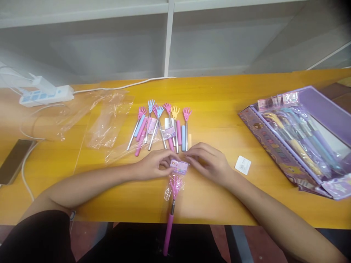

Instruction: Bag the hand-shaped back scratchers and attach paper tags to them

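A pink back scratcher (169,230) with a metal shaft sits inside a clear plastic bag (167,191), its hand-shaped end toward me and its handle past the table's near edge. At the bag's top is a purple printed header card (179,167). My left hand (157,164) is closed, thumb and fingers pinching the card's left edge. My right hand (210,162) has its fingertips pressed together at the card's upper right corner. Just beyond my hands lie several unwrapped back scratcher heads on metal shafts (153,135) and loose coloured handles (183,138), with more header cards (168,133) among them.
On the right, a purple display box (276,153) holds several bagged back scratchers. A white square label (242,165) lies beside it. Clear plastic bags (106,124), a power strip (46,95), a white cable (117,87) and a phone (16,160) are on the left.
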{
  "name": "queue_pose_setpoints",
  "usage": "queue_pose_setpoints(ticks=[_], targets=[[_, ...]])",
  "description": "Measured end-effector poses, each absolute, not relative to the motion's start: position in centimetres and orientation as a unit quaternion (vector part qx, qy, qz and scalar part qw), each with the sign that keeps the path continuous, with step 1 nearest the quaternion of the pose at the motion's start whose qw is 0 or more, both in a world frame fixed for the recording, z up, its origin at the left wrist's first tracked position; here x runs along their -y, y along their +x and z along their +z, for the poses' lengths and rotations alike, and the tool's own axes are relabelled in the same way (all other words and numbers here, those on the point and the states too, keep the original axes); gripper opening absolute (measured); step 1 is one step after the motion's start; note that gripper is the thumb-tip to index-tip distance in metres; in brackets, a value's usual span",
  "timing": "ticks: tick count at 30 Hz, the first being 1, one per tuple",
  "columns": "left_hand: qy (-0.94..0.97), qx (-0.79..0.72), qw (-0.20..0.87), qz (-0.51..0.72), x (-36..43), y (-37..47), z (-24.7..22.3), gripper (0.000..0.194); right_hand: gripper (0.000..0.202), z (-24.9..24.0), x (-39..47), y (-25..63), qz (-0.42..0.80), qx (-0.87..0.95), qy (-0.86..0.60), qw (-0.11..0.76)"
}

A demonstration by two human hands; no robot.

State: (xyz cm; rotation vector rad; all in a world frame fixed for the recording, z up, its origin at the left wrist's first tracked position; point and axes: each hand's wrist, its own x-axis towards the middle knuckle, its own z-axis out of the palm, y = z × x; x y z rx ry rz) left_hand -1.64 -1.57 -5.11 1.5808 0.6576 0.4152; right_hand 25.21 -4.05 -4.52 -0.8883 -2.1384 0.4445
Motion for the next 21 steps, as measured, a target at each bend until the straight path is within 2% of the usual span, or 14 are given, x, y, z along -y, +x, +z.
queue_pose_setpoints(ticks=[5, 12, 21], targets=[[0.697, -0.284, 0.628, 0.198, 1.67, -1.57, -5.23, 0.033, 0.023, -4.43, 4.21, 25.16, 0.217, 0.818, -0.366, 0.388], [0.609, -0.289, 0.695, 0.25, 1.77, -1.43, -5.78, 0.045, 0.024, -3.67, 4.66, 24.85, 0.275, 0.804, -0.34, 0.404], [0.566, -0.31, 0.729, 0.229, 1.38, -1.42, -5.92, 0.033, 0.015, -4.31, 4.71, 25.14, 0.192, 0.882, -0.264, 0.339]])
